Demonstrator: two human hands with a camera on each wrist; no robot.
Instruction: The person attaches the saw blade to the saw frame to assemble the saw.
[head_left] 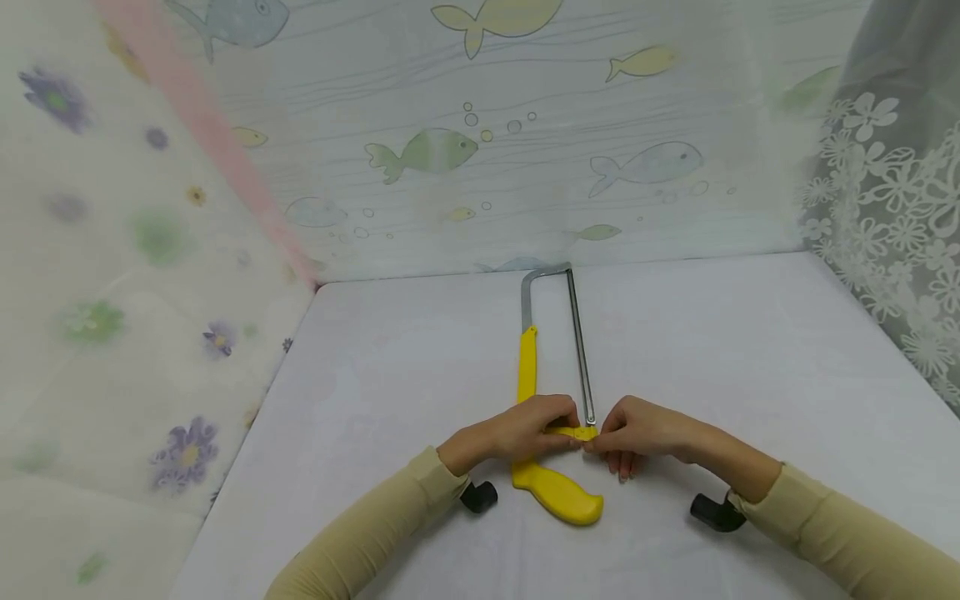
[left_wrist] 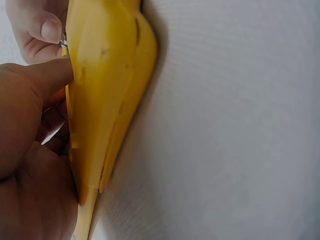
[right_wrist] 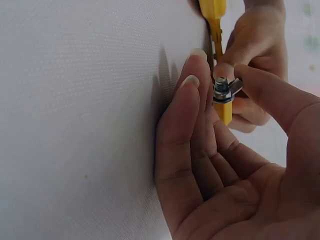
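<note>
A hacksaw (head_left: 562,496) with a yellow handle and grey metal frame lies on the white tabletop, its far end near the back edge. Its thin blade (head_left: 579,350) runs along the right side. My left hand (head_left: 528,425) grips the yellow arm at the near end of the blade, thumb and fingers around it. From the right, my right hand (head_left: 652,429) reaches the same corner. In the right wrist view its thumb and fingers pinch a metal wing nut (right_wrist: 222,92) on a threaded bolt end. The left wrist view shows the yellow handle (left_wrist: 102,95) beside the left palm.
The white tabletop (head_left: 405,350) meets a fish-print sheet (head_left: 420,192) at the back. A flower-print sheet (head_left: 127,333) hangs on the left, a lace curtain (head_left: 900,183) on the right. Black curved pieces (head_left: 716,512) stick out under both wrists.
</note>
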